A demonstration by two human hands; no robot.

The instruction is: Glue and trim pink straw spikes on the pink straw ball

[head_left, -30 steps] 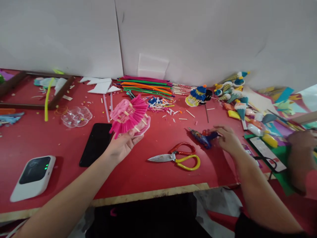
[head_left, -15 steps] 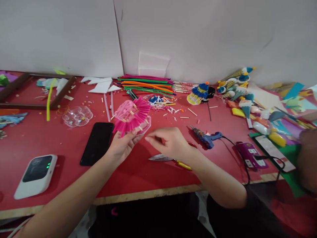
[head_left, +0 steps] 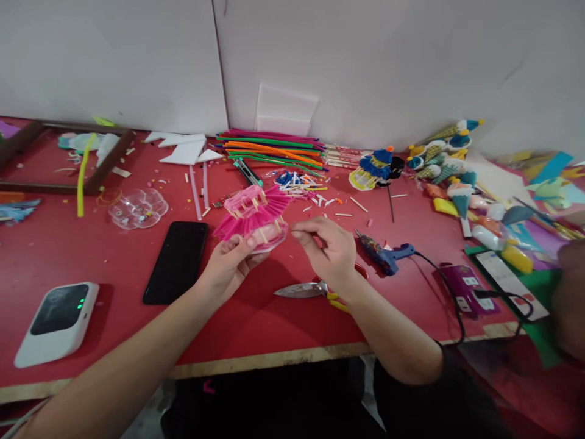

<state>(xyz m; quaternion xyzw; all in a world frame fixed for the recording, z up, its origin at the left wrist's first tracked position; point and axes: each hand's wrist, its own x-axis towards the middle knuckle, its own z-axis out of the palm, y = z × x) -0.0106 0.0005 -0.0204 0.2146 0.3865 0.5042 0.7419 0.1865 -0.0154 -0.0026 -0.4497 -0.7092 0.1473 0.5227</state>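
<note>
You hold the pink straw ornament (head_left: 256,213) just left of the frame's centre. Your left hand (head_left: 231,259) is closed under its clear pink base, with the thumb on the near rim, and lifts it a little above the red table (head_left: 256,323). The piece looks well along: a full fan of pink straws is in place and short wooden sticks are set among them. It still seems less built up than the blue and yellow ornament (head_left: 375,167) standing in the upper right, so some fitting probably remains. Your right hand (head_left: 331,253) sits just right of centre with its fingertips drawn together at the ornament's right edge. I cannot tell whether a small piece is pinched between them. The glue gun (head_left: 386,253) lies free on the table to its right, and the scissors (head_left: 301,290) lie just below that hand. A second ago your right hand rested on the glue gun. Half a second ago it was crossing over the scissors, short of the ornament. The ornament itself now sits lower and flatter than before.
</note>
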